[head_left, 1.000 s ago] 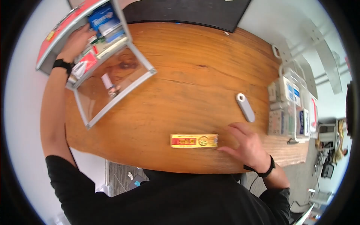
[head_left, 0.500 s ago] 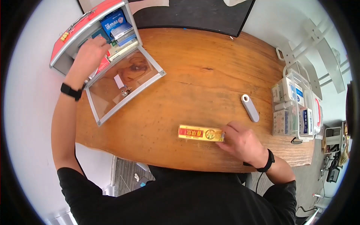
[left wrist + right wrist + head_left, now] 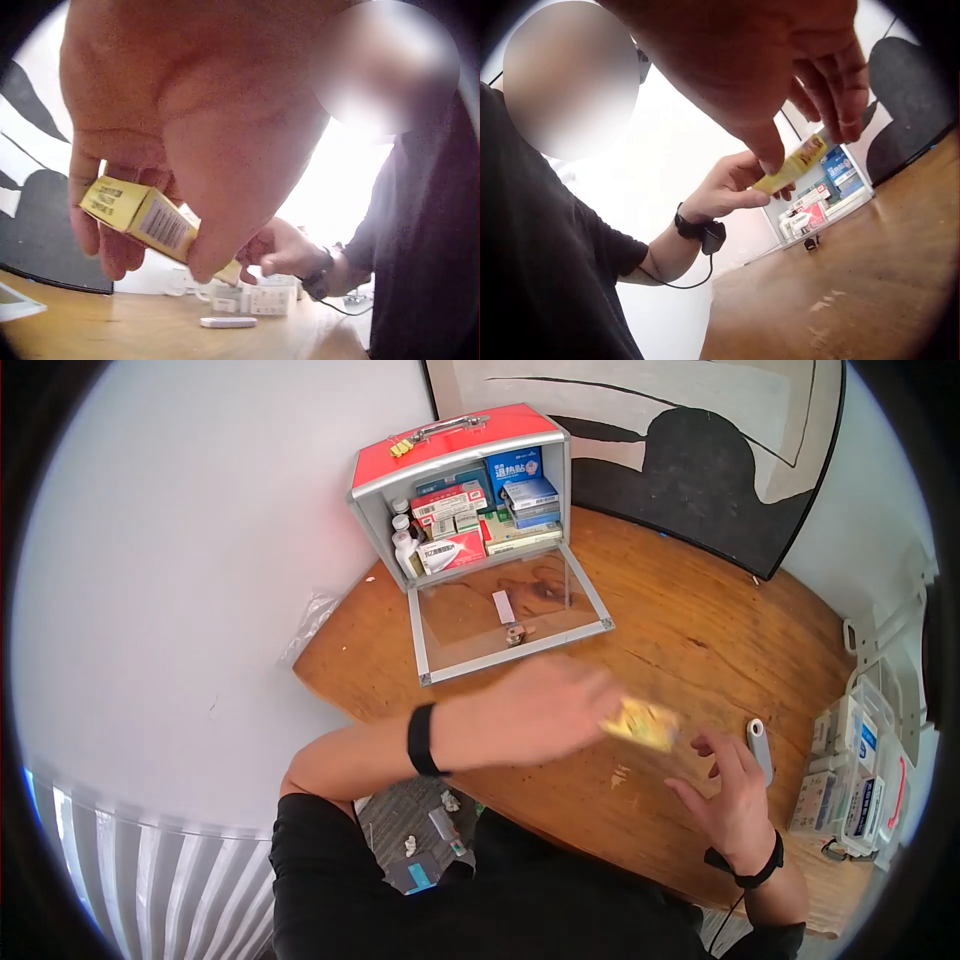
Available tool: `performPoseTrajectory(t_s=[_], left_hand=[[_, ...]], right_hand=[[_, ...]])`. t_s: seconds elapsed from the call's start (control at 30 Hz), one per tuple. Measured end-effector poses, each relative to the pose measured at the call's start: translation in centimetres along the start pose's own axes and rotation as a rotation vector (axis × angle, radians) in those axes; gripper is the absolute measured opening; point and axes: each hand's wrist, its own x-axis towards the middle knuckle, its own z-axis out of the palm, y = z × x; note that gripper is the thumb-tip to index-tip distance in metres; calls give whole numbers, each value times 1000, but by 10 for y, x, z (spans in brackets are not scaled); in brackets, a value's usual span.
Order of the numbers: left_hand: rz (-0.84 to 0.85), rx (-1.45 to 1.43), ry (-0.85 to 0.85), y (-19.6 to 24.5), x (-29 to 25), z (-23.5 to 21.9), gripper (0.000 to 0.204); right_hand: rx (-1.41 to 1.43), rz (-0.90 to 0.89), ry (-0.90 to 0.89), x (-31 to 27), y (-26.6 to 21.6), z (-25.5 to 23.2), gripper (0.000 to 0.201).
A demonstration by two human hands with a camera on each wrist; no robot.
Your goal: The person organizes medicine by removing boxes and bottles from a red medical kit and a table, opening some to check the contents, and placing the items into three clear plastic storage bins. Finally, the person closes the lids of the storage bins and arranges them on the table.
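Observation:
A slim yellow carton (image 3: pixel 642 723), blurred in the head view, is off the table in my left hand (image 3: pixel 535 705). In the left wrist view the thumb and fingers pinch the carton (image 3: pixel 142 214), whose printed end and barcode side show. My right hand (image 3: pixel 735 795) is just right of the carton, thumb and fingers spread apart. Seen from the right wrist, its fingers (image 3: pixel 832 90) hang over the far end of the carton (image 3: pixel 795 166). Behind both hands stands a red medicine case (image 3: pixel 455 455), its clear front door (image 3: pixel 470 625) folded down onto the table.
Inside the case are several medicine boxes (image 3: pixel 465 510) and white bottles (image 3: pixel 405 545). A grey-white handheld device (image 3: pixel 760 748) lies beyond the right hand. Near the right edge stands a clear plastic bin (image 3: pixel 850 770) holding boxes. A framed picture (image 3: pixel 690 470) leans at the back.
My left hand has left the case and now grips the yellow carton, lifted off the table. The right hand, earlier holding the carton's end, has let go. The head view has swung left.

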Motion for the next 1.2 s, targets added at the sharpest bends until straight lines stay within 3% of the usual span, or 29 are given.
performPoseTrajectory(t_s=[0.03, 0.1, 0.13, 0.2, 0.23, 0.27, 0.33, 0.37, 0.5, 0.57, 0.6, 0.67, 0.8, 0.87, 0.93, 0.97, 1.13, 1.2], left_hand=[[-124, 19, -108, -19, -6, -5, 60], [-228, -123, 133, -71, -16, -19, 57], [-491, -280, 129, -91, -19, -29, 61], [-719, -521, 254, -150, -40, -24, 66], [-986, -724, 181, -146, -35, -46, 54], [-983, -720, 179, -154, -39, -49, 54], [-1062, -1089, 335, -172, -50, -47, 45], [-1073, -1124, 331, -180, -54, -46, 43], [-1050, -991, 455, -214, -61, -33, 44], [-1002, -885, 768, -234, -54, -32, 39], [-1005, -887, 761, -247, -52, -31, 39], [-857, -996, 988, -278, -48, -25, 35], [-967, -915, 1102, -318, -21, -29, 32], [-1012, -786, 1007, -345, -21, -27, 39], [-951, 60, 761, -400, -39, -14, 43], [-975, 214, 565, -404, -39, -18, 45], [-787, -23, 391, -374, -8, -33, 46], [-754, 240, 354, -386, 2, -29, 42]], right_hand=[[0, -5, -2, 0, 2, -1, 54], [-21, -31, -7, -3, 10, -6, 57], [-20, -34, -5, -6, 15, -8, 57], [-46, 21, -5, -15, 24, -11, 57], [-43, 22, -3, -20, 29, -12, 57], [-47, 38, -21, -24, 33, -13, 57], [-51, 55, -37, -32, 41, -14, 57], [-56, 79, -51, -37, 45, -14, 57], [-34, 196, -91, -45, 52, -16, 55], [-32, 202, -99, -47, 58, -14, 55], [-32, 205, -103, -48, 60, -14, 54], [-27, 211, -99, -49, 63, -12, 54], [-18, 249, -103, -47, 65, -12, 54], [-18, 271, -83, -47, 65, -14, 54], [-11, 288, -65, -50, 66, -14, 54], [-16, 310, -57, -53, 68, -14, 54], [-28, 391, -102, -55, 75, -10, 54], [-20, 410, -117, -53, 76, -6, 54]])
